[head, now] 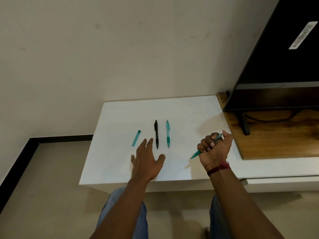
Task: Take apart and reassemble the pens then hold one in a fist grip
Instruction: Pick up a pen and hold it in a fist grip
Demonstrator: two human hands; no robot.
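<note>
one teal pen fisted in right hand; left hand flat.

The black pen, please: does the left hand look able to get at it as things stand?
Probably yes: the left hand is open, close beside the lower end of the black pen, and nothing lies between them.

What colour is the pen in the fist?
Translucent teal; the pen shows best in the head view.

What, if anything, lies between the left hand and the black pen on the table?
Nothing visible does. The left hand is open, its fingertips just beside the black pen, with only white table surface between them. The teal cap lies farther left.
</note>
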